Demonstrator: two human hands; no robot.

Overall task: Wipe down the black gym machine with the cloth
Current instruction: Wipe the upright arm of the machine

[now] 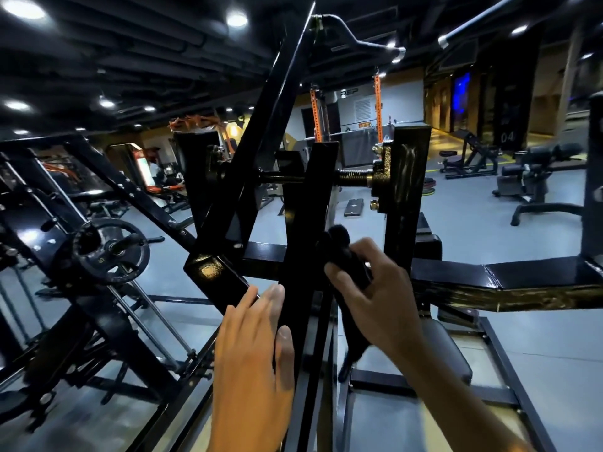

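We are in the middle of wiping. Our right hand [375, 288] has its fingers curled around the dark cloth [342, 259] and holds it bunched up against the tall black bar [306, 243] of the black gym machine [408, 190]. A loose end of the cloth hangs down under that hand. Our left hand [254, 347] is flat, fingers straight and close together, and rests on the left side of the same bar, just below and left of the cloth hand. It looks like it is holding the bar steady.

We think the next move is to rub the cloth up or down the bar, pressing firmly, then go on to the parts not yet wiped. That is only our guess.

Above the hands a metal rod with a spring [354, 177] crosses between the bars. It has bolts and tight corners (fingers could get pinched or the cloth could snag there). To the right of the right hand a shiny black pad [522, 275] sticks out. Far left of the left hand sits a round weight plate [111, 249] on another frame. Behind, well apart from us, stand benches [470, 158] and orange posts [378, 106] on the grey floor [489, 230].
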